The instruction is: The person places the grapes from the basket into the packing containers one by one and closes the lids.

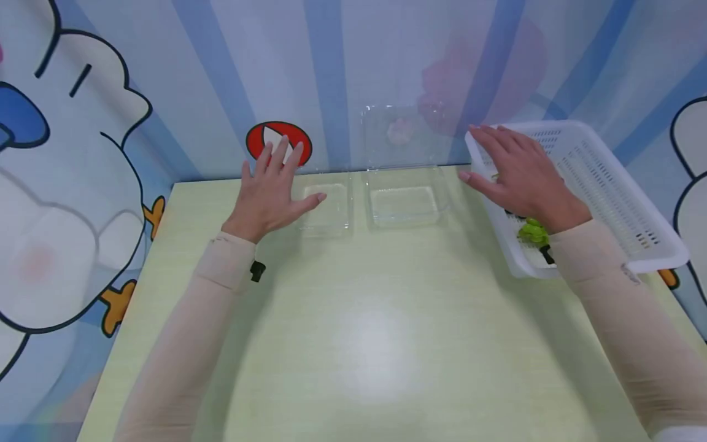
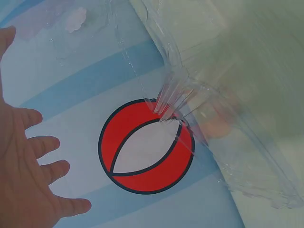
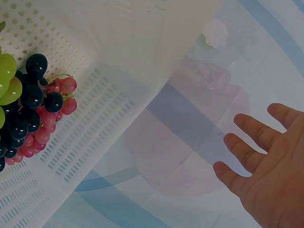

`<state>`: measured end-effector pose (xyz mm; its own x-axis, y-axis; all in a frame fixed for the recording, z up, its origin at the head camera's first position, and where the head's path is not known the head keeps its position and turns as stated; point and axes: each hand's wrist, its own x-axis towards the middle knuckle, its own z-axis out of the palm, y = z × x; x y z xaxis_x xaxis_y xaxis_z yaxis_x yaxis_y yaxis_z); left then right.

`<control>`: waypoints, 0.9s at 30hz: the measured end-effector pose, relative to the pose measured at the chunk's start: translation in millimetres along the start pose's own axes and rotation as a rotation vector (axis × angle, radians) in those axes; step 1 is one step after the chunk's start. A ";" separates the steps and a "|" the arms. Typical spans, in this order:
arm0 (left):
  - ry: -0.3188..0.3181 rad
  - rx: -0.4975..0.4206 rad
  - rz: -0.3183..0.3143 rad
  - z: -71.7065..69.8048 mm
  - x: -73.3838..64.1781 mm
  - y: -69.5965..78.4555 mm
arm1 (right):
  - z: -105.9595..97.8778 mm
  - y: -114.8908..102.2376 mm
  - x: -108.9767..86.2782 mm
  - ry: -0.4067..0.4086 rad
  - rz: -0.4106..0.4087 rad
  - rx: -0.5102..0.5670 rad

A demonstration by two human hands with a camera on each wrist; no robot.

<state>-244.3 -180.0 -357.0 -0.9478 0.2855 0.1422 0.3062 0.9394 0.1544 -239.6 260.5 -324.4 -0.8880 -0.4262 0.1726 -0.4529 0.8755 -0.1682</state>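
My left hand (image 1: 265, 199) is held above the table's back left, fingers spread and straight, with nothing in it. Just to its right stands a clear plastic box (image 1: 350, 205), seen close up as a clear plastic edge (image 2: 178, 71) in the left wrist view. Beside that box is a second clear box (image 1: 405, 215) with its lid (image 1: 381, 138) raised against the backdrop. My right hand (image 1: 521, 175) hovers over the left side of a white basket (image 1: 654, 205), fingers extended. Inside the basket lie green grapes (image 3: 12, 90), dark grapes (image 3: 32, 95) and red grapes (image 3: 42, 135), partly hidden by the hand in the head view.
The pale wooden table (image 1: 375, 331) ends against a blue striped backdrop (image 1: 375, 61) at the back. A printed red and white ball (image 1: 302, 144) is part of that backdrop. A small black piece (image 1: 257, 271) shows by the left cuff.
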 end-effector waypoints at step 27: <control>-0.063 -0.077 -0.031 51.6 -4.8 -14.1 | -15.0 8.7 -15.6 0.031 0.014 -0.001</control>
<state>-248.7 -184.7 -410.3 -0.9600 0.2697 0.0750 0.2799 0.9314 0.2328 -228.4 278.2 -314.0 -0.8914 -0.4066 0.2002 -0.4403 0.8816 -0.1701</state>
